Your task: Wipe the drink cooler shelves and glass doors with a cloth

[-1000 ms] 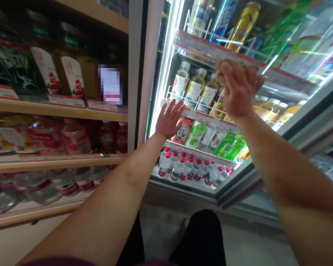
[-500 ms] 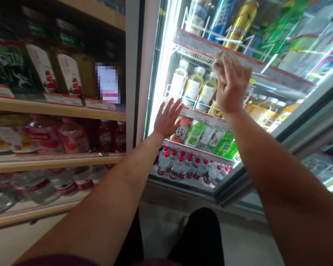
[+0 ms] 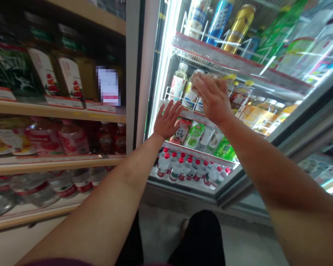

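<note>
My left hand has its fingers spread flat at the front of a lit drinks fridge, seemingly on its glass door. Higher and to the right, my right hand presses a crumpled pale cloth toward the same pane. Part of the cloth is hidden beneath the fingers and palm. Behind the hands stand bottled drinks, among them a bottle with a white cap. A gold can and a blue can are on the shelf above.
Wooden shelves with large drink bottles line the left side. Small red-capped bottles fill the fridge bottom. A metal door frame slants along the right. My knee is below, over the grey floor.
My right hand has moved left and down with the cloth, now covering part of the white-capped bottles. My left hand has stayed in nearly the same place.
</note>
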`<state>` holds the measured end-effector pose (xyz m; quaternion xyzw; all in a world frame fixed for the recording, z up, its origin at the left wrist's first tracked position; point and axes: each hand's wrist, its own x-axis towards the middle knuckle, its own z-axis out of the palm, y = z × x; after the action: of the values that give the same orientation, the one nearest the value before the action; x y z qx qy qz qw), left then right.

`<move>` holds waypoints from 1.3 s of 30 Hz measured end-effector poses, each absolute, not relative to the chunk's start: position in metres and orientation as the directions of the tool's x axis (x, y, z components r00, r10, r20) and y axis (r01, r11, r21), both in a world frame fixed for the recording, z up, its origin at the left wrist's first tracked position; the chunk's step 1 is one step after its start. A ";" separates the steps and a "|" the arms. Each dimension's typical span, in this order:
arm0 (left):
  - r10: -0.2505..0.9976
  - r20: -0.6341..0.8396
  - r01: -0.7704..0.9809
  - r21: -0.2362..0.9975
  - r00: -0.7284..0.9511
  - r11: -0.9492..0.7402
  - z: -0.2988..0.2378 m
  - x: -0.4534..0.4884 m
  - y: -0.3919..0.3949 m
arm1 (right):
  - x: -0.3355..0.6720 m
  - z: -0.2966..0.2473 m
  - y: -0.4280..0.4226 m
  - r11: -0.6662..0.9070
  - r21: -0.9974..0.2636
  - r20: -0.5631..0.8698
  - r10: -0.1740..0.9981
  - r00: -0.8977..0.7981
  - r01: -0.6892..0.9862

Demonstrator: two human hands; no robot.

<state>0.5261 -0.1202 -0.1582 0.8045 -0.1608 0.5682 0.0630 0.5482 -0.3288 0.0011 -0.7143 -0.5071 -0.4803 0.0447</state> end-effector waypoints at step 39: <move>-0.182 0.938 -0.289 -0.094 0.296 -0.953 -0.159 0.529 -0.118 | 0.554 -0.001 -0.457 -0.634 0.592 0.712 0.700 0.045 0.497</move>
<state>0.5293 -0.1185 -0.1594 0.8035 -0.1465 0.5751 0.0463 0.5544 -0.4571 -0.0006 -0.7168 -0.4174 -0.5509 -0.0925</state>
